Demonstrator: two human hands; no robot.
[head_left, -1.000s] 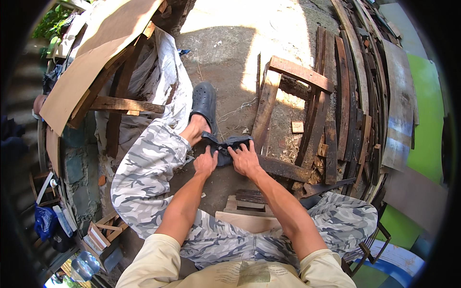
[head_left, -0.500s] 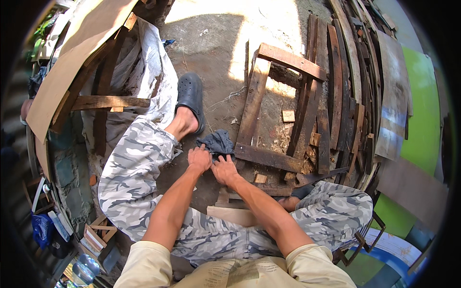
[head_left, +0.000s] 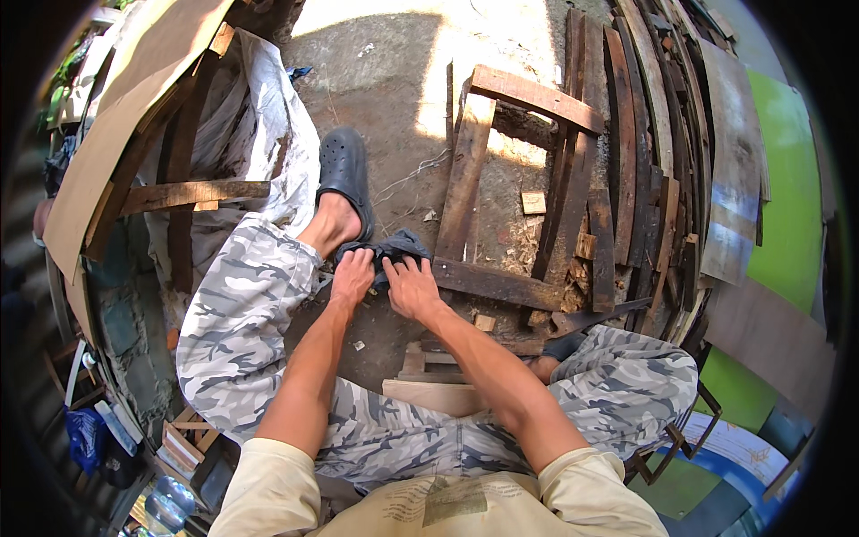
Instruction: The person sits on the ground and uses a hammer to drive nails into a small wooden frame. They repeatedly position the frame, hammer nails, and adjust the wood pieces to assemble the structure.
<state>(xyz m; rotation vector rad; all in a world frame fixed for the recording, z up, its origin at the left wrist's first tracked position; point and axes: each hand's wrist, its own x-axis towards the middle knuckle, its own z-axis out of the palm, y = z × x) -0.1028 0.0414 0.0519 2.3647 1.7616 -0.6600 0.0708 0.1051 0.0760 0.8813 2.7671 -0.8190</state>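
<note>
Pinching the dark blue cloth (head_left: 400, 248) with both hands, left hand (head_left: 352, 277) and right hand (head_left: 410, 286) side by side; it's bunched on the ground ahead of my fingertips, beside my clog (head_left: 344, 174).

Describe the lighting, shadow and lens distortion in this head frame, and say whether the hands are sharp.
Head view: hard sun blows out the ground at top; the left hand, right hand and dark cloth sit in shade, fairly sharp. Fisheye bends the planks toward a black rim.
</note>
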